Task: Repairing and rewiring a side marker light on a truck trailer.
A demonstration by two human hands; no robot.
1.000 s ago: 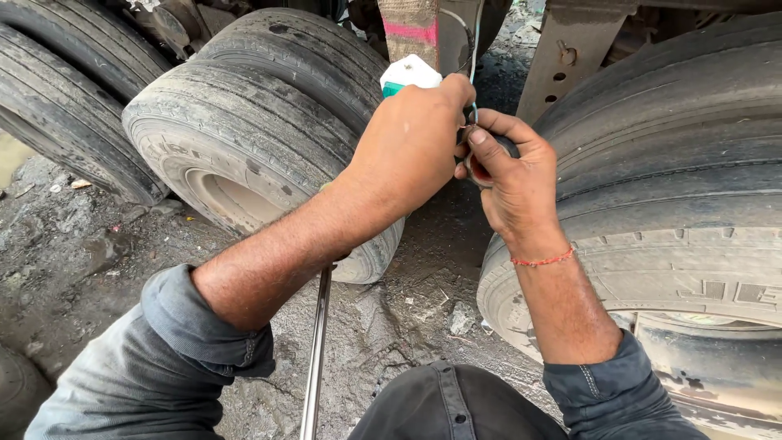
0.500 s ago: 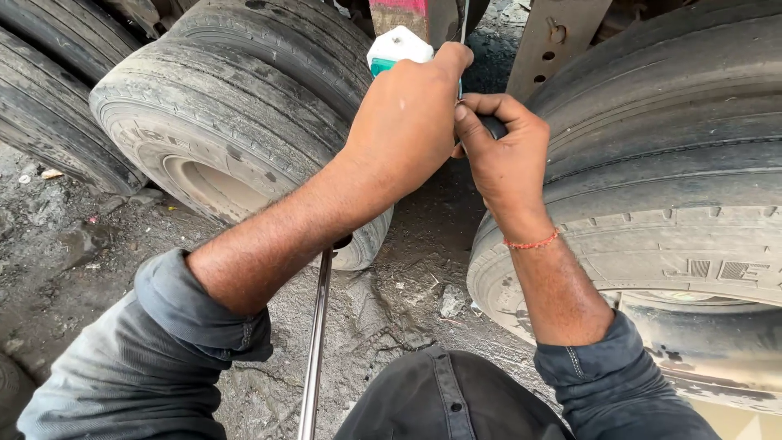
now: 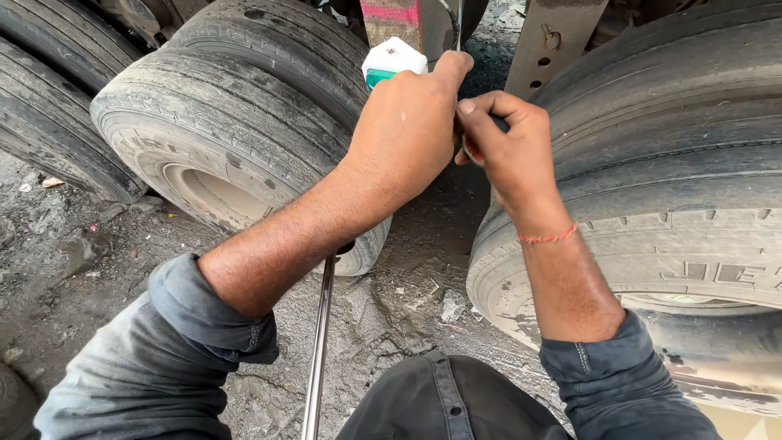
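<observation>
White-green boxy packet [image 3: 393, 63] | left hand [image 3: 407, 134] grip | ribbed tyre [image 3: 236, 122]

roadside truck repair yard: worn truck tyres [image 3: 244, 122], oily dirt ground [image 3: 73, 269], steel bar [image 3: 319, 350]

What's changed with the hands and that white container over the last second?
Little changed. The view shifted, so the left hand, the right hand and the white-and-green container sit higher in the picture. The left hand keeps holding the container, and the right hand stays pinched beside it between the tyres. The metal rod lies on the ground as before.
</observation>
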